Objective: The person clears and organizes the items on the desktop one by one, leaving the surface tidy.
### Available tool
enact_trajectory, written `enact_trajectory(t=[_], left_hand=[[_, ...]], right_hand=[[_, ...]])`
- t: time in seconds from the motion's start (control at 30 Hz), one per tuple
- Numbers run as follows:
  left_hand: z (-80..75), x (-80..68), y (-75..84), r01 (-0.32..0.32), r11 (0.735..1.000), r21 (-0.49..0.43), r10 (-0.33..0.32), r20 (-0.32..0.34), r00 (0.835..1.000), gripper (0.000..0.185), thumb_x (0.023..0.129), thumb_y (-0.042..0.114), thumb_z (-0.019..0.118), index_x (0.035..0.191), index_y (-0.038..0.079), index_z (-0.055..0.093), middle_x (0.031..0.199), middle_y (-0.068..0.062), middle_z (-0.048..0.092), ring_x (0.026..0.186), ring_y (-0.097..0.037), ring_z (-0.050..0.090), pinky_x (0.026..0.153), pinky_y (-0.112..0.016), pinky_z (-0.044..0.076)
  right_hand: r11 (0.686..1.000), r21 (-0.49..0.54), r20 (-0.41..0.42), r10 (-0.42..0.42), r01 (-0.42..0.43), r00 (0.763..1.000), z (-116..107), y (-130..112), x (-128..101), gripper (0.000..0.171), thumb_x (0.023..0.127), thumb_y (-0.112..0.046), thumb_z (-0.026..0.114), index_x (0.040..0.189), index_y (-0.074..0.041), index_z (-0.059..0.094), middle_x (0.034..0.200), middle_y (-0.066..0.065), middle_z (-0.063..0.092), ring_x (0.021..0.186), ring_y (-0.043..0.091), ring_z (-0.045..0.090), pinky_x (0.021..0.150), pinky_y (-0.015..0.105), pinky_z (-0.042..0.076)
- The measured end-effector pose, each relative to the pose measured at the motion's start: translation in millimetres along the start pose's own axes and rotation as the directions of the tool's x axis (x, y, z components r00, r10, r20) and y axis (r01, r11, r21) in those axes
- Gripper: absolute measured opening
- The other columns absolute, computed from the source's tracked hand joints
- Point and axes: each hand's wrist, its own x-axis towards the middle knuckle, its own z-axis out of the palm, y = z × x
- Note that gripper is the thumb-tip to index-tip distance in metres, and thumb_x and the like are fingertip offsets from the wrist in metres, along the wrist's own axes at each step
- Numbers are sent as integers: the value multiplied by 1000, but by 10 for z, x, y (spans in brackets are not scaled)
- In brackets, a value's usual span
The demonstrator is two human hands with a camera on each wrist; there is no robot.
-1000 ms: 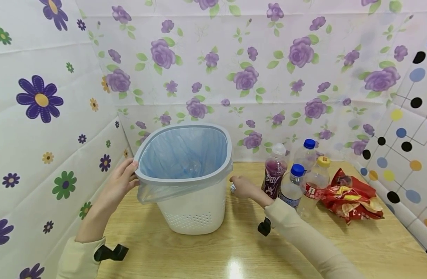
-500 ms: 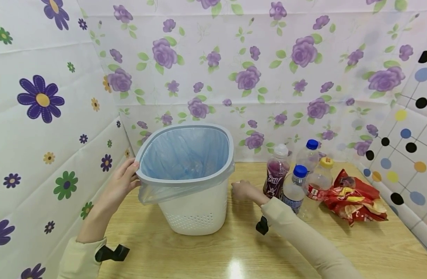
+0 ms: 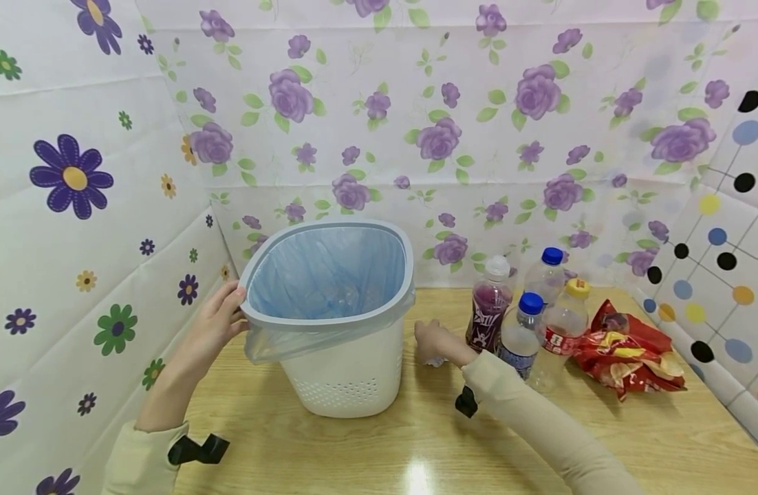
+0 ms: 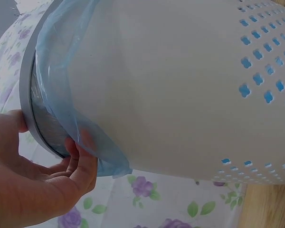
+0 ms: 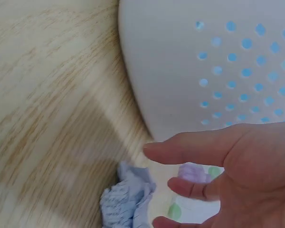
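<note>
A white trash bin with a grey rim and a blue plastic liner stands on the wooden table, its lower wall dotted with holes. My left hand grips the left side of the rim. In the left wrist view the thumb is at the rim and the fingers curl under it against the blue liner's overhanging edge. Right of the bin, my right hand is low by the table. The right wrist view shows its fingers spread apart, with a crumpled piece of paper lying close to the fingertips.
Just beyond the right hand stand a purple drink bottle, two blue-capped bottles and a yellow-capped bottle. A red snack bag lies further right. Flowered cloth walls close off the back and left.
The crumpled paper showed left of my right fingers a second ago; now it shows below that hand. The right hand has shifted slightly right. My left hand keeps its grip on the rim.
</note>
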Motion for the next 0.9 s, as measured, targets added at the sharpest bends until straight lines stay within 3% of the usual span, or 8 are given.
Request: enact_trajectory(t=[0.07, 0.3, 0.4, 0.53, 0.67, 0.9], left_hand=[[0, 0, -6, 6, 1000, 2, -6, 1, 1000, 52, 105, 37, 35, 141, -1, 33, 111, 6, 57, 95, -1, 60, 80, -17, 53], [-2, 0, -17, 0, 1000, -10, 0, 7, 1000, 52, 105, 36, 35, 142, -1, 32, 110, 6, 57, 94, -1, 60, 79, -17, 53], [-3, -1, -15, -6, 1000, -13, 6, 7, 1000, 52, 105, 36, 35, 142, -1, 32, 110, 6, 57, 94, -1, 60, 79, -17, 52], [-3, -2, -12, -9, 1000, -10, 9, 11, 1000, 52, 105, 36, 34, 142, -1, 32, 110, 7, 57, 94, -1, 60, 79, -17, 53], [-1, -1, -11, -8, 1000, -5, 8, 12, 1000, 52, 105, 36, 34, 142, -1, 32, 110, 7, 57, 95, 0, 60, 79, -17, 52], [-2, 4, -13, -8, 1000, -24, 8, 10, 1000, 50, 105, 36, 35, 140, -1, 33, 109, 7, 57, 93, -1, 60, 79, -17, 53]], right_hand=[[999, -24, 6, 23, -23, 1000, 38, 7, -4, 35, 88, -12, 66, 117, -3, 49, 120, 29, 49, 100, 36, 51, 83, 45, 46], [991, -125, 73, 52, -43, 996, 114, 19, 24, 26, 77, 2, 66, 98, -6, 53, 116, 26, 52, 93, 31, 50, 81, 42, 45], [991, -130, 74, 48, -39, 996, 94, 30, 14, 23, 76, 2, 65, 94, -6, 53, 112, 24, 54, 89, 29, 50, 73, 38, 45], [996, -89, 69, 28, -22, 997, 19, 43, -30, 28, 76, 0, 68, 99, -6, 54, 109, 21, 54, 79, 26, 52, 57, 30, 43], [998, -50, 15, -28, 29, 999, -76, 62, -79, 33, 75, -3, 73, 103, -7, 56, 99, 15, 57, 75, 23, 53, 52, 28, 46], [990, -7, -202, -141, 143, 969, -266, 61, -176, 32, 72, -8, 78, 98, -4, 59, 92, 12, 61, 85, 26, 52, 73, 37, 50]])
